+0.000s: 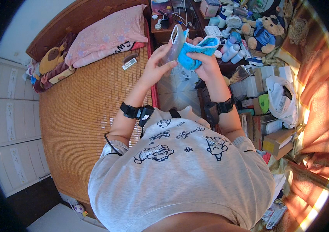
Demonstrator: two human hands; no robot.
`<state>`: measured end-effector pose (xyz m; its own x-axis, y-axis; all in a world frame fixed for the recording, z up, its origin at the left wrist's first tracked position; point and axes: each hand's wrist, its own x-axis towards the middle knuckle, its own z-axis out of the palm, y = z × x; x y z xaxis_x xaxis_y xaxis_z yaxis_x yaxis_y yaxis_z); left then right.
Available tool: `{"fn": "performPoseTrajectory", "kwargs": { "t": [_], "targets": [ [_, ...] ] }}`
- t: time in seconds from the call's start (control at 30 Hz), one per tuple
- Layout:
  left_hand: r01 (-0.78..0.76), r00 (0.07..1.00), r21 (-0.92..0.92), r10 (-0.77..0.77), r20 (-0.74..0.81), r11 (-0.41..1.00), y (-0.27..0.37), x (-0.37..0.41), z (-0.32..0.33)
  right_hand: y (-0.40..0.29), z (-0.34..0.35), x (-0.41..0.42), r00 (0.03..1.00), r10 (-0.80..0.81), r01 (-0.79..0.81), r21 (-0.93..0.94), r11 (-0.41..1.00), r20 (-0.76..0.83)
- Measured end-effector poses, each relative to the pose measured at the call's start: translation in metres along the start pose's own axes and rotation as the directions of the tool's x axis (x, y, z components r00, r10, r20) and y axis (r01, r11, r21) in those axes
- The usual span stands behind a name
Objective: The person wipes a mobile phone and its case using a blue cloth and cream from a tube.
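My left hand [159, 59] grips a translucent phone case [175, 47] by its sides, thumb along the near edge. The case stands on edge, with a large camera cutout at its top. Bunched in my right hand [208, 63] is a bright blue cloth [192, 59] with a pale stitched border. The cloth meets the right side of the case, and some of it shows behind the case's upper edge. Some right-hand fingers are hidden behind the case and cloth. Both hands are raised in front of me, over the floor gap beside the bed.
A bed with a bamboo mat [95, 95] lies at left, holding a remote control [129, 64] and a pink pillow [109, 34]. Bottles [230, 53], a small fan [233, 22] and a teddy bear [264, 33] crowd the right-hand table. Cardboard boxes [279, 142] and a plastic bag [281, 101] stand below.
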<state>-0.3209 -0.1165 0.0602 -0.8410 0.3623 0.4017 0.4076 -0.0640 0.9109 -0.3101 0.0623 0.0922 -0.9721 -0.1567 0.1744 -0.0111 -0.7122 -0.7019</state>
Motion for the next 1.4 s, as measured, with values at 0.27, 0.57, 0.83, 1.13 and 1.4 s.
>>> {"fn": "performPoseTrajectory", "kwargs": {
  "t": [0.27,0.57,0.83,1.13,1.4],
  "targets": [
    [-0.164,0.986,0.344,0.164,0.03,0.925,-0.001,-0.001,-0.011,-0.013,-0.016,0.0,0.993,0.121,-0.118,0.133,0.984,-0.013],
    [-0.319,0.947,0.485,0.297,0.124,0.814,0.007,-0.004,-0.016,-0.02,-0.02,0.001,0.98,0.166,-0.186,0.211,0.96,0.112],
    [-0.307,0.952,0.395,0.287,0.111,0.866,-0.002,-0.007,-0.018,-0.013,-0.012,-0.004,0.985,0.129,-0.153,0.23,0.961,0.115],
    [-0.319,0.946,0.281,0.323,0.032,0.905,-0.016,0.01,-0.027,-0.019,0.009,-0.007,0.958,0.131,-0.156,0.08,0.985,0.254],
    [-0.335,0.937,0.058,0.327,0.122,0.94,-0.018,0.01,-0.026,-0.018,0.009,-0.011,0.972,0.127,-0.16,0.162,0.974,0.196]
  ]
}}
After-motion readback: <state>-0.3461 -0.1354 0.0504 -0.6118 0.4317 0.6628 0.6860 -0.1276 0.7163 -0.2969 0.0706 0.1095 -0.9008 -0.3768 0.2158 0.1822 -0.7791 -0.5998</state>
